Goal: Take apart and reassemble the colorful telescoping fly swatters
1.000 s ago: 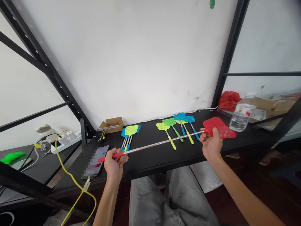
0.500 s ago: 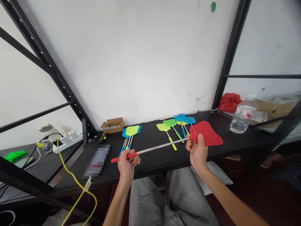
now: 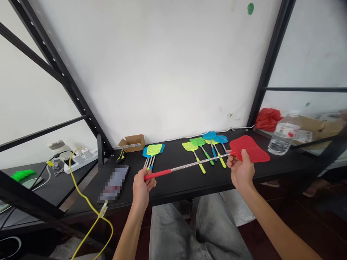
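The left hand (image 3: 142, 184) has its fingers closed round the handle end of the red swatter (image 3: 249, 146), and the right hand (image 3: 242, 169) pinches its neck, so it stretches between them. The water bottle (image 3: 283, 134) stands just past the right hand, so a wide swing might tip it. A low push could mess up the swatter pile (image 3: 154, 150) behind the left hand.

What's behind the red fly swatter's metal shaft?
Black tabletop and fly swatter handles, showing either side of it; strips directly behind the red fly swatter's shaft are covered.
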### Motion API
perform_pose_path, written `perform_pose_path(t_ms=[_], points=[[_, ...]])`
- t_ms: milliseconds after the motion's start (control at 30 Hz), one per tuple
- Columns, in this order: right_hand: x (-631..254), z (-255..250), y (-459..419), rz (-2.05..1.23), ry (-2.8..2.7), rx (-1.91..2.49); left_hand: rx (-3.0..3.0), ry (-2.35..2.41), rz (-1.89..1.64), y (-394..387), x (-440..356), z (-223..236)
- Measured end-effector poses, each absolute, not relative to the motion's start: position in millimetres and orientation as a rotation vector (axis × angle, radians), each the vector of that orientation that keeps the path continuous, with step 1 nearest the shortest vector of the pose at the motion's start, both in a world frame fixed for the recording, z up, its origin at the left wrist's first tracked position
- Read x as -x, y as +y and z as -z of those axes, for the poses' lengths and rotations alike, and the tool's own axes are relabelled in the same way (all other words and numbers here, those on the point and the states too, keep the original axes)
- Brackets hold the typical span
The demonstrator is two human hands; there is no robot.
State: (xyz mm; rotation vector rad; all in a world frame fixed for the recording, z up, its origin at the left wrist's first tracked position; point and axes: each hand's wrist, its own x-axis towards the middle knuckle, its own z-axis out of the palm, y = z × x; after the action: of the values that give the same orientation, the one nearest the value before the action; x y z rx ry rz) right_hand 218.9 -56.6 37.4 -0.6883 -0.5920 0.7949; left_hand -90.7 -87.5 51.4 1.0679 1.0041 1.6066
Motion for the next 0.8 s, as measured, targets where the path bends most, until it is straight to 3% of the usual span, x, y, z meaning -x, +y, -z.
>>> perform_pose_path(t_ms=[467, 800], points=[[-196.9, -31.6, -61.0, -0.731, -0.604, 0.683, -1.119, 1.034, -1.608, -84.0, 71.0, -30.0], [-173.1, -25.8, -69.4, -0.951, -0.672, 0.73, -1.305, 1.022, -1.381, -96.0, 55.9, -38.1]])
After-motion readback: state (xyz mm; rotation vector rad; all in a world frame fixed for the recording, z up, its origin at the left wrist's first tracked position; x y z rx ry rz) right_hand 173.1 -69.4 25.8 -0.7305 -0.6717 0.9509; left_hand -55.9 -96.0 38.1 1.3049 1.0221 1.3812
